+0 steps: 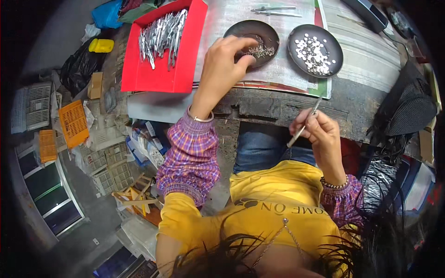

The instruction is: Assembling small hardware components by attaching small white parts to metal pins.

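My left hand (225,59) reaches over a dark round dish (230,31) of small metal pins (263,50). Its thumb and forefinger are apart, with no piece visible between them. Close to my lap, my right hand (322,134) is closed around a slim metal piece (298,135) that looks like a drawing compass. Its narrow end points up toward the table, and my fingers cover its middle. A second dark dish (293,46), holding small silvery discs (315,55), stands to the right of the first. Beyond the dishes lie slim metal legs (274,9), similar in look.
At the left of the table, a red box (160,83) holds many similar metal pieces (163,39). Pale sheets (289,76) lie under the dishes. A black mesh bag (410,104) sits at the right edge. Orange crates (74,123) stand on the floor at left.
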Demonstrator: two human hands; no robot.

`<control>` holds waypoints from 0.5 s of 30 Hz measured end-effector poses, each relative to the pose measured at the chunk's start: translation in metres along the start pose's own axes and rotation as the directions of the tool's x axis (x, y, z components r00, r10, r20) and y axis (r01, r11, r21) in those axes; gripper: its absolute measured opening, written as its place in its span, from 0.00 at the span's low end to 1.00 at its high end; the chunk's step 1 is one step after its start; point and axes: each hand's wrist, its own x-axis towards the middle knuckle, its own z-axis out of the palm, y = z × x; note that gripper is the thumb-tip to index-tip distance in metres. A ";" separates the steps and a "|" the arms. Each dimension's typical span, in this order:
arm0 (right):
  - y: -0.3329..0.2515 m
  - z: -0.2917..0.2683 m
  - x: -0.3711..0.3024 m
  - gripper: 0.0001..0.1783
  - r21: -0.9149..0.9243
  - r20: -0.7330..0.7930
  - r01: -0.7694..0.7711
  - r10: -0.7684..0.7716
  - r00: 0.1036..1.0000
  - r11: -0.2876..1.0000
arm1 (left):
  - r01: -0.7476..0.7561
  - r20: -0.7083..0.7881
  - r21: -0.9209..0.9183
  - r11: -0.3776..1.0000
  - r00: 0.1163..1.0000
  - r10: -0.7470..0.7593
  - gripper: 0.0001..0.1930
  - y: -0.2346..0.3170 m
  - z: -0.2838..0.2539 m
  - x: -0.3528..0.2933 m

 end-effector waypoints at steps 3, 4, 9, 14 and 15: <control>0.006 0.000 -0.005 0.13 0.020 0.044 -0.068 0.067 0.997 0.997 | -0.090 -0.035 0.161 0.983 0.995 0.097 0.11 -0.010 0.018 0.009; 0.006 -0.001 -0.006 0.13 0.025 0.037 -0.065 0.064 0.997 0.998 | -0.096 -0.028 0.159 0.983 0.994 0.101 0.11 -0.010 0.020 0.010; 0.011 -0.005 -0.009 0.12 -0.055 0.081 -0.164 0.168 0.982 0.985 | -0.058 -0.044 0.149 0.987 0.997 0.065 0.04 -0.010 0.024 0.010; 0.014 -0.005 -0.011 0.12 -0.065 0.102 -0.192 0.197 0.975 0.979 | -0.095 -0.045 0.227 0.969 0.993 0.107 0.05 -0.004 0.019 0.009; 0.014 -0.005 -0.012 0.12 -0.045 0.105 -0.217 0.220 0.970 0.975 | -0.094 -0.062 0.128 0.987 0.993 0.103 0.05 0.002 0.016 0.005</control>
